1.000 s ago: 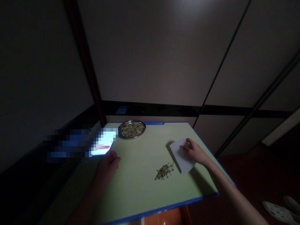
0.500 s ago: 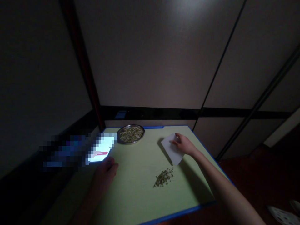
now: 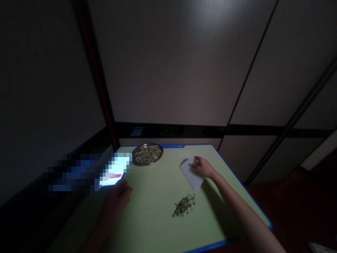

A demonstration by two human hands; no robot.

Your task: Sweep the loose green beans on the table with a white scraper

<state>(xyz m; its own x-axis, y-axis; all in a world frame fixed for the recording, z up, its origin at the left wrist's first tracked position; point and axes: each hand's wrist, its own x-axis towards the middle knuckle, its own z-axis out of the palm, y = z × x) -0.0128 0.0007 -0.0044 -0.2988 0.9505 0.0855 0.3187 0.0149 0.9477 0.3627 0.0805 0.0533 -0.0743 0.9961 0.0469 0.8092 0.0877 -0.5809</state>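
My right hand (image 3: 202, 168) grips a white sheet of paper or card (image 3: 191, 174), thumb and fingers on its far right edge. The sheet is tilted, its lower corner just above a loose pile of small green and pale bits (image 3: 183, 205) on the table. My left hand (image 3: 119, 197) is curled closed at the near edge of a lit screen (image 3: 113, 175); I cannot tell whether anything is inside the fingers. A round metal plate (image 3: 160, 155) at the back left holds more of the same bits, spread out.
The pale green table (image 3: 152, 218) has a blue rim and stands against a panelled cupboard wall (image 3: 168, 77). Left of the lit screen the picture is pixelated. Reddish dark floor (image 3: 284, 196) lies to the right.
My right hand has moved the white sheet leftward over the table. The pile and my left hand look the same; the camera view has shifted slightly.
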